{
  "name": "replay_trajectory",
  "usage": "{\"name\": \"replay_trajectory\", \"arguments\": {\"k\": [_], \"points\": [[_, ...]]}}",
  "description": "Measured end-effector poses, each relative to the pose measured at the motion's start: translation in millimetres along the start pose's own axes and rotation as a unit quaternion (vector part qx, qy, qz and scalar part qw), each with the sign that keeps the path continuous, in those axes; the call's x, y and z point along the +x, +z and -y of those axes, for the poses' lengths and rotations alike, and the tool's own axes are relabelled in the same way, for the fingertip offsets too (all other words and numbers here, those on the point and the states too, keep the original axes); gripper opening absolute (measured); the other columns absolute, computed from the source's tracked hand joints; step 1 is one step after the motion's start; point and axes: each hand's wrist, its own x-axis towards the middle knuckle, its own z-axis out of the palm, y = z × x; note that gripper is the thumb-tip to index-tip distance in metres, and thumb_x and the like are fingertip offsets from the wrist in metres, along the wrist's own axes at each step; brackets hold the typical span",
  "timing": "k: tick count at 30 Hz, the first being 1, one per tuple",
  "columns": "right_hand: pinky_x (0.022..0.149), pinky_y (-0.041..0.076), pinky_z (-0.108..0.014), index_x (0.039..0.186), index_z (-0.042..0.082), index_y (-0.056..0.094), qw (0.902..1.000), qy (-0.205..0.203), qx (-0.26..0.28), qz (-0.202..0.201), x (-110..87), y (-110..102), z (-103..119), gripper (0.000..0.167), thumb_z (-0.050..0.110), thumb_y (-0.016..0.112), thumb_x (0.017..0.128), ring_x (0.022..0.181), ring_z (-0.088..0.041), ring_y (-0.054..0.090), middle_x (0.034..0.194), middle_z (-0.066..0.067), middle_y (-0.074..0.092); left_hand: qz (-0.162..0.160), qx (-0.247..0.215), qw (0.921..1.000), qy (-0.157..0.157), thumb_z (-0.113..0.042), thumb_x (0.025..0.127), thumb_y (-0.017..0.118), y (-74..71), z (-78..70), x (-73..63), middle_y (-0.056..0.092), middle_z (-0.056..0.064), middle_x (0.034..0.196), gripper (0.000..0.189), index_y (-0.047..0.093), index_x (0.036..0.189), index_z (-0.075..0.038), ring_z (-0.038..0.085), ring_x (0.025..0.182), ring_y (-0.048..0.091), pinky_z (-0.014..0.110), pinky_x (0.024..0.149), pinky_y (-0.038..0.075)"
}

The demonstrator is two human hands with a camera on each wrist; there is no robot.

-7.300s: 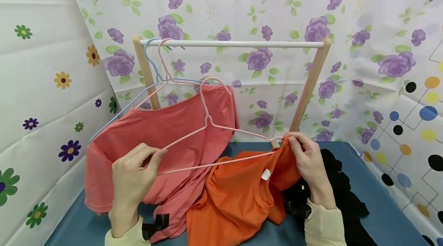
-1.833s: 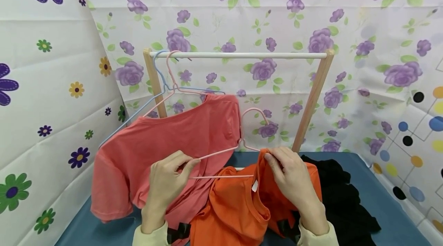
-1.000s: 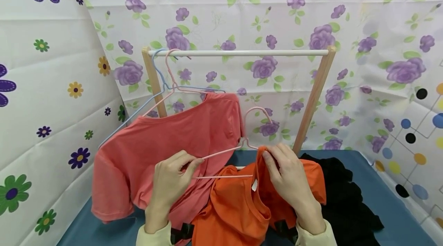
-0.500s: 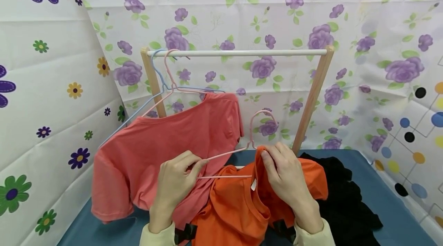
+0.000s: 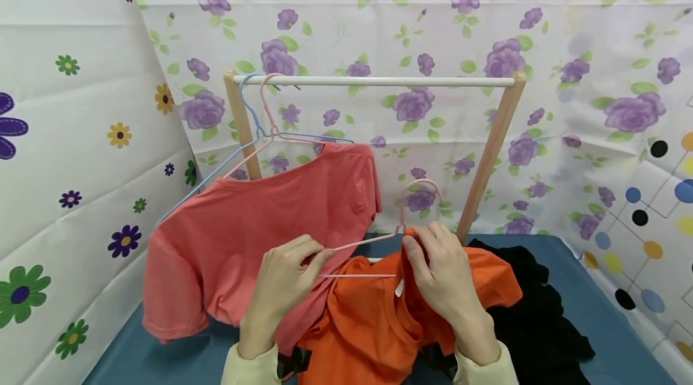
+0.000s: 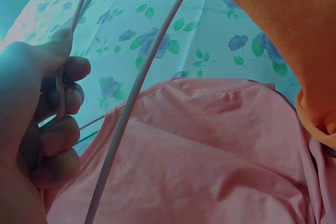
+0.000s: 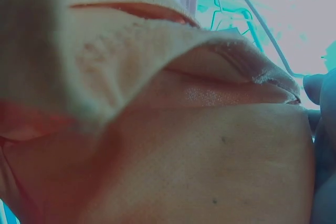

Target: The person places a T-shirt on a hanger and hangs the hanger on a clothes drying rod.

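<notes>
Hanger [image 5: 368,241] and orange shirt [image 5: 360,325] meet between a person's hands, above the blue table [image 5: 601,295]. The left hand [image 5: 287,277] curls its fingers round the pink hanger's left end; the right hand [image 5: 445,277] pinches the shirt close to its neckline — whether it also grips the hanger through the cloth, one cannot tell. The hanger's hook [image 5: 425,180] stands up beside the right hand. To the left, a coral shirt [image 5: 265,210] hangs at the rack [image 5: 373,81]; black cloth [image 5: 541,325] lies on the right.
</notes>
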Motion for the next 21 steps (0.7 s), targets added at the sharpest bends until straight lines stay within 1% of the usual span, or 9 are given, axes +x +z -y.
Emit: {"name": "replay_trajectory", "arguments": {"k": [4, 8, 11, 14, 16, 18, 19, 21], "points": [[0.065, 0.033, -0.031, 0.092, 0.012, 0.063, 1.0, 0.003, -0.002, 0.002, 0.0, -0.5, 0.9, 0.015, 0.023, 0.057, 0.1, 0.069, -0.013, 0.042, 0.077, 0.003, 0.044, 0.012, -0.004, 0.9999, -0.008, -0.021, 0.088, 0.075, 3.0, -2.4, -0.4, 0.051, -0.018, 0.071, 0.008, 0.07, 0.082, -0.022, -0.002, 0.055, 0.043, 0.021, 0.052, 0.042], [0.063, 0.03, -0.032, 0.08, 0.015, 0.053, 0.9998, 0.012, -0.014, 0.0, 0.3, 0.2, 1.7, 0.027, 0.031, 0.055, 0.101, 0.067, -0.012, 0.04, 0.075, 0.004, 0.041, 0.027, -0.008, 0.9995, -0.012, -0.022, 0.088, 0.075, 7.1, -6.3, 0.2, 0.047, -0.018, 0.07, 0.01, 0.069, 0.081, -0.023, -0.001, 0.054, 0.041, 0.021, 0.051, 0.04], [0.062, 0.028, -0.033, 0.074, 0.017, 0.047, 0.9994, 0.025, -0.021, -0.007, 0.8, 0.7, 1.5, 0.034, 0.037, 0.055, 0.1, 0.065, -0.012, 0.04, 0.071, 0.006, 0.039, 0.037, -0.009, 0.9992, -0.01, -0.026, 0.09, 0.073, 11.1, -10.2, 1.2, 0.046, -0.017, 0.069, 0.011, 0.069, 0.081, -0.022, 0.0, 0.055, 0.041, 0.021, 0.051, 0.04], [0.062, 0.028, -0.034, 0.071, 0.018, 0.045, 0.9988, 0.039, -0.022, -0.019, 1.4, 0.1, 1.1, 0.036, 0.038, 0.058, 0.099, 0.064, -0.014, 0.041, 0.068, 0.007, 0.037, 0.039, -0.001, 0.9992, -0.002, -0.029, 0.092, 0.07, 14.5, -14.6, 2.7, 0.049, -0.017, 0.07, 0.013, 0.069, 0.082, -0.021, 0.0, 0.058, 0.043, 0.021, 0.053, 0.042], [0.062, 0.028, -0.035, 0.069, 0.018, 0.044, 0.9983, 0.047, -0.021, -0.026, 1.7, -0.5, 0.9, 0.037, 0.036, 0.061, 0.097, 0.064, -0.015, 0.042, 0.066, 0.007, 0.037, 0.034, 0.004, 0.9994, 0.01, -0.029, 0.093, 0.07, 16.2, -18.2, 4.2, 0.054, -0.016, 0.076, 0.011, 0.07, 0.086, -0.02, 0.001, 0.065, 0.047, 0.021, 0.058, 0.044], [0.062, 0.028, -0.035, 0.068, 0.018, 0.044, 0.9981, 0.052, -0.02, -0.027, 1.8, -1.1, 1.2, 0.037, 0.034, 0.063, 0.096, 0.064, -0.015, 0.042, 0.066, 0.007, 0.036, 0.023, 0.006, 0.999, 0.039, -0.027, 0.093, 0.07, 17.0, -23.6, 6.2, 0.059, -0.013, 0.084, 0.008, 0.071, 0.091, -0.019, 0.004, 0.075, 0.05, 0.022, 0.067, 0.044], [0.062, 0.028, -0.035, 0.069, 0.019, 0.044, 0.998, 0.054, -0.019, -0.027, 1.8, -1.3, 1.3, 0.036, 0.033, 0.063, 0.096, 0.064, -0.015, 0.041, 0.066, 0.008, 0.036, 0.014, 0.006, 0.9981, 0.059, -0.026, 0.093, 0.07, 17.5, -27.1, 7.2, 0.061, -0.012, 0.088, 0.008, 0.071, 0.093, -0.019, 0.006, 0.081, 0.051, 0.024, 0.071, 0.044], [0.063, 0.028, -0.035, 0.069, 0.019, 0.045, 0.9981, 0.054, -0.017, -0.025, 1.8, -1.6, 1.2, 0.035, 0.032, 0.064, 0.096, 0.064, -0.015, 0.041, 0.066, 0.008, 0.036, -0.009, 0.003, 0.9937, 0.112, -0.025, 0.094, 0.068, 18.8, -35.8, 8.7, 0.062, -0.007, 0.096, 0.009, 0.072, 0.097, -0.016, 0.012, 0.09, 0.053, 0.028, 0.078, 0.042]]}}
